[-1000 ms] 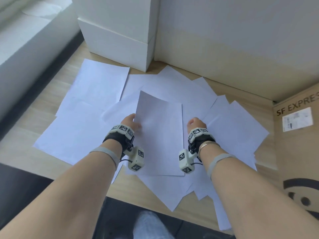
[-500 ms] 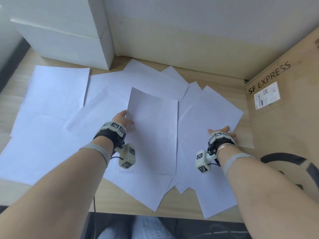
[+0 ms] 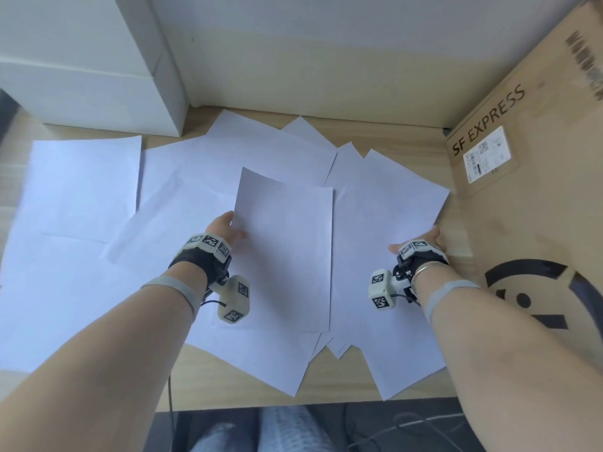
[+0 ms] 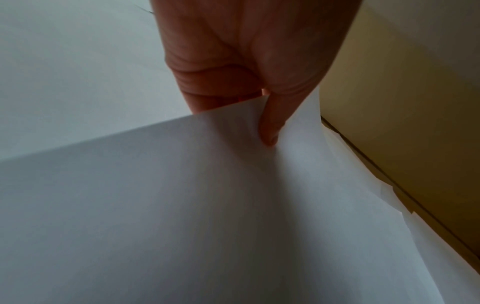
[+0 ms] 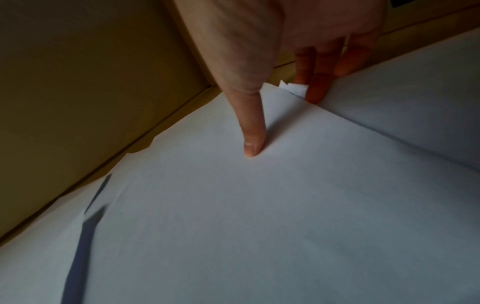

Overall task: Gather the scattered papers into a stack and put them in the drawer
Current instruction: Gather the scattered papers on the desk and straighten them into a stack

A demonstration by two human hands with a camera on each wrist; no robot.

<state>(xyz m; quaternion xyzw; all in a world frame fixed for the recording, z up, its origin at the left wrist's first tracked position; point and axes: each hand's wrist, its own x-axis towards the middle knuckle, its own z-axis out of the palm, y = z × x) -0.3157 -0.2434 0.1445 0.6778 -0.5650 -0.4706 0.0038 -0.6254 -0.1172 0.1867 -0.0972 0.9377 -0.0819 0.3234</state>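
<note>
Since half a second ago, the right hand (image 3: 421, 244) has slid farther out to the right edge of the papers (image 3: 182, 177), close beside the cardboard box (image 3: 528, 203). Across the desk (image 3: 329, 384) the white sheets lie scattered and overlapping, between the white box (image 3: 88, 83) at far left and the cardboard box at right. No drawer shows in any view.

Held by the left hand (image 3: 225, 228), the top sheet (image 3: 284, 256) is lifted at its left edge, thumb over and fingers under; its long axis runs away from the person, short edge nearest the wall.

At the right sheet (image 3: 388, 223), which lies skewed with a corner pointing at the cardboard box, the right hand pinches the edge: thumb (image 5: 250, 142) on top, fingers curled beneath.

To do this gathering well, I would draw that sheet inward under the held one, turning it to match, and avoid creasing the thin edges.
</note>
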